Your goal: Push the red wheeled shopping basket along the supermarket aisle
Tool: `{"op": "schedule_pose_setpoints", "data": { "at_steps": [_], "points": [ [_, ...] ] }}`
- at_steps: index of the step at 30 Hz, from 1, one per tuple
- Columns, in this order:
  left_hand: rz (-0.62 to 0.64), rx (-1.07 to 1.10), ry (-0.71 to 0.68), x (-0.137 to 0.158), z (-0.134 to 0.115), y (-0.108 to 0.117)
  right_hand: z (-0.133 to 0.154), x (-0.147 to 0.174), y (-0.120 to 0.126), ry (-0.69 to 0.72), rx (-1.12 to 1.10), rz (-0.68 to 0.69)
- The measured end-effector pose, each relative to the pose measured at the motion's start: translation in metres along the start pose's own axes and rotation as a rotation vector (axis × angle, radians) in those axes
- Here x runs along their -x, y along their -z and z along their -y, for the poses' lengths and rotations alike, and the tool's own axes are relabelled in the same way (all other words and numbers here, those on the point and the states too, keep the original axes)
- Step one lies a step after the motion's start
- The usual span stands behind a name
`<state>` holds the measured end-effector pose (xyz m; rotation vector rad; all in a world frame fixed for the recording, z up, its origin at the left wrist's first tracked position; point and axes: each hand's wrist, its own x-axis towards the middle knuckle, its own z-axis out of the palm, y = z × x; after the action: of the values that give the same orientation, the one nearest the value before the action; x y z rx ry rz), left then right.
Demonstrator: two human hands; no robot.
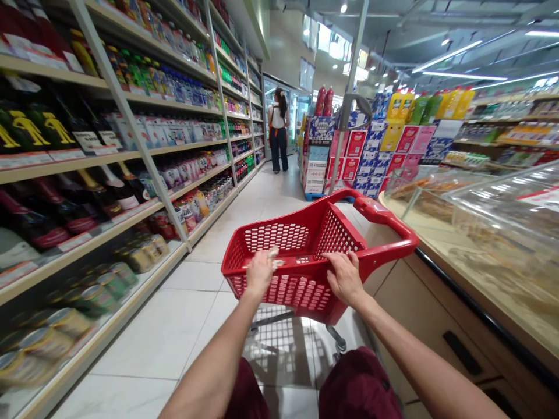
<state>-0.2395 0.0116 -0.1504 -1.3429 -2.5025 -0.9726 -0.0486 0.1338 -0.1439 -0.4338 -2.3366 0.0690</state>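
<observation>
A red plastic shopping cart (301,273) stands crosswise in front of me, its handle to the right. Over the near rim, toward the cart's left end, my left hand (261,272) is closed. A small whitish crumpled thing (275,259) shows at its fingers; its kind is unclear. My right hand (345,276) grips the same rim farther right, near the slotted red divider (340,230), with its fingers hooked over the edge. The cart's basket holds nothing else that I can make out.
Shelves of bottles and cans (144,157) line the left side. A counter with clear covers (437,233) borders the right. Farther on are stacked drink cartons (349,154), a grey pole (347,105) and a person (278,128) facing away.
</observation>
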Motion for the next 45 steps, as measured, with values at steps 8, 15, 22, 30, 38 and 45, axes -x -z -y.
{"op": "schedule_pose_setpoints", "data": {
  "at_steps": [8,15,22,30,38,45],
  "points": [
    [-0.060,0.017,-0.215,0.009,0.039,-0.011,-0.008,0.003,0.005,0.065,0.043,0.041],
    [-0.148,-0.004,-0.159,0.011,0.024,-0.026,-0.004,0.002,-0.001,0.025,0.017,0.004],
    [-0.177,-0.004,-0.083,0.012,0.065,-0.005,-0.016,0.002,0.007,0.056,0.018,0.051],
    [-0.096,0.032,-0.240,0.006,0.011,-0.039,-0.018,-0.002,0.005,0.042,-0.029,0.042],
    [-0.150,-0.014,-0.030,0.008,0.091,0.014,-0.026,-0.002,0.008,0.020,-0.067,0.035],
    [-0.019,0.093,-0.226,0.003,0.017,-0.030,-0.029,-0.006,0.008,0.018,-0.089,0.051]
  ]
}}
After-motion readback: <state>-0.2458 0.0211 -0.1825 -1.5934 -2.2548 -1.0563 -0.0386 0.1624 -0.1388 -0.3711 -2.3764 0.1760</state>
